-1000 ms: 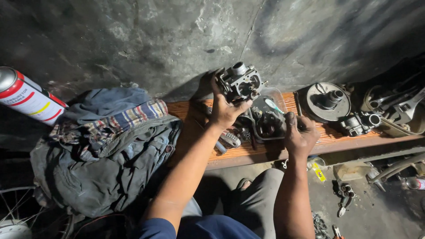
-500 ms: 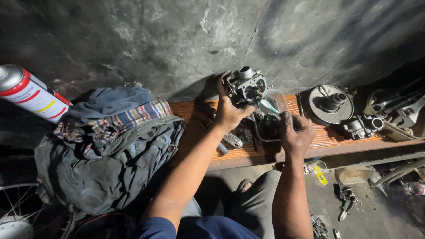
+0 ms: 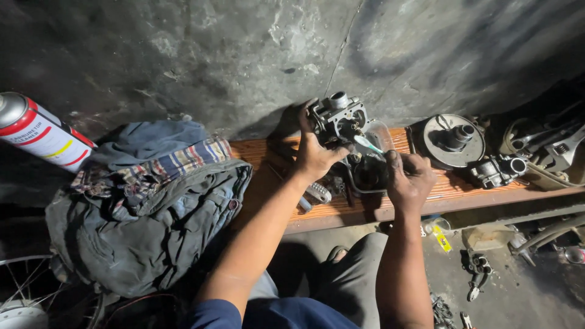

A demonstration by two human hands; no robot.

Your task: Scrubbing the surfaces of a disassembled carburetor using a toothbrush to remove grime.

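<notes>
Over on the far left, a white spray can with a red band (image 3: 38,131) pokes in at an angle, and below it a grey bicycle wheel rim (image 3: 21,291) shows in the corner. Next along, a dark grey-green backpack (image 3: 143,228) slumps against the rough grey concrete wall (image 3: 244,55), with some blue and striped plaid cloth (image 3: 164,155) piled on top.

Moving right you hit the orange wooden tabletop (image 3: 268,155). The left hand (image 3: 317,155) has its grip wrapped round a grimy grey metal carburetor (image 3: 336,119), held up in the air close to the wall. Compared with a second ago it sits a touch higher and has been turned a little, so a different face points toward the other hand.

The right hand (image 3: 409,180) has its grip closed on a small brush with a pale green-white handle (image 3: 367,144), the tip now angled up toward the carburetor's underside; earlier that hand sat lower, over a dark shallow tray (image 3: 365,176), with no brush showing. So my guess is the cleaning has moved from the tray onto the carb body itself.

Further right sit a round grey metal cover with a hub (image 3: 454,140), a smaller grey carburetor-like casting (image 3: 496,170), and a heap of dark engine parts (image 3: 548,146). Small bits lie on the floor (image 3: 518,286) below.
</notes>
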